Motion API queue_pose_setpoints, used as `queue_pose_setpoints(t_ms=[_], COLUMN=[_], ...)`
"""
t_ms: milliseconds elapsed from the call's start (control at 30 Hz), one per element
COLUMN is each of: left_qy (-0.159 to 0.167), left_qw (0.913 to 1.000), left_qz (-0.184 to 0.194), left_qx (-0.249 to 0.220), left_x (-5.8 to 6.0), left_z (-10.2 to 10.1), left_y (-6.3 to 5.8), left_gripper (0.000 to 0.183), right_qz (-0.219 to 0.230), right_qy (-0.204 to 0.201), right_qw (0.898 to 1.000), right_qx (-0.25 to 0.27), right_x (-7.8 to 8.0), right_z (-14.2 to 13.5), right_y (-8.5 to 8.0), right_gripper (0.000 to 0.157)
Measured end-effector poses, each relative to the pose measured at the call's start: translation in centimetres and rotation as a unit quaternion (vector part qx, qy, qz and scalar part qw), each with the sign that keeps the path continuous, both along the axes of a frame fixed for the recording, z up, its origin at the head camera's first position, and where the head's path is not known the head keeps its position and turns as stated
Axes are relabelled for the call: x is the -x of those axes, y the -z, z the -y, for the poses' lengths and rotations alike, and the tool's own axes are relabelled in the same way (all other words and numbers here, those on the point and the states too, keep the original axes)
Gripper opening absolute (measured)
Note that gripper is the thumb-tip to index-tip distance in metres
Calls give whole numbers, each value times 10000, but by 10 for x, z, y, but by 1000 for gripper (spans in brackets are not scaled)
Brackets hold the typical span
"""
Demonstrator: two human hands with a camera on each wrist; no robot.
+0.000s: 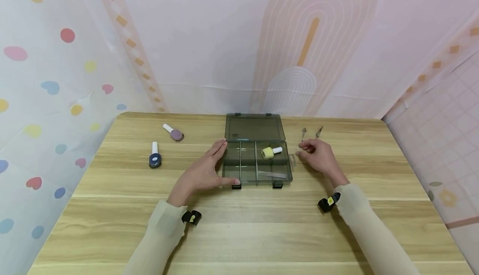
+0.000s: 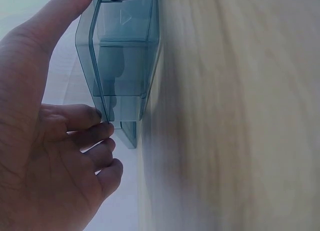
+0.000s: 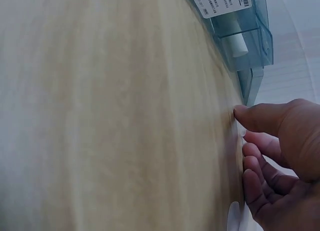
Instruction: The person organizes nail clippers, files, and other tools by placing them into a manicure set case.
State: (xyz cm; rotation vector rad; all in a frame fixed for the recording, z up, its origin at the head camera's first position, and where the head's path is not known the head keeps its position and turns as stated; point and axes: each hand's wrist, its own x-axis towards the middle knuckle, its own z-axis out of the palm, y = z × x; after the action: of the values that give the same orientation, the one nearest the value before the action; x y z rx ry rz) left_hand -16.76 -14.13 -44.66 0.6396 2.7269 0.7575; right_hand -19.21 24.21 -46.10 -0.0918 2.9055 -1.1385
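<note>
A translucent grey compartment box (image 1: 240, 171) lies with its lid (image 1: 255, 127) folded back. My left hand (image 1: 202, 170) holds its left end, thumb on the front corner and fingers along the back-left rim. A yellow nail polish bottle (image 1: 267, 153) with a white cap is in the back right compartment; a slim, flat, pale tool (image 1: 272, 175) lies in the front right one. My right hand (image 1: 317, 155) rests on the table to the box's right, thumb and index fingertip apart, right beside a small metal tool (image 1: 304, 132). A second, pointed metal tool (image 1: 319, 132) lies just behind that hand.
To the left on the wooden table (image 1: 239, 233) lie a purple nail polish bottle (image 1: 176, 134) and a dark blue one (image 1: 155, 160), both white-capped. A printed label (image 3: 217, 1) is on the box's side. Patterned cloth (image 1: 209, 50) hangs behind the table.
</note>
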Motion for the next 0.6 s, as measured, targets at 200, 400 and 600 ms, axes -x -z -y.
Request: queue_pose_setpoints(t_ms=[200,400,600], left_qy=[-11,17,21], left_qw=[10000,10000,10000], left_qz=[56,21,31], left_qx=[-33,-54,-65], left_x=[-1,0,1], left_z=[0,-1,-1], left_y=[0,1,1], left_gripper=[132,132,131], right_qz=[-43,-252,-293], right_qy=[114,163,134], right_qw=[9999,9995,9994], right_qx=[0,-50,-107], right_x=[0,2,2], right_z=[3,3,1], right_y=[0,0,1], right_gripper=[23,18,16])
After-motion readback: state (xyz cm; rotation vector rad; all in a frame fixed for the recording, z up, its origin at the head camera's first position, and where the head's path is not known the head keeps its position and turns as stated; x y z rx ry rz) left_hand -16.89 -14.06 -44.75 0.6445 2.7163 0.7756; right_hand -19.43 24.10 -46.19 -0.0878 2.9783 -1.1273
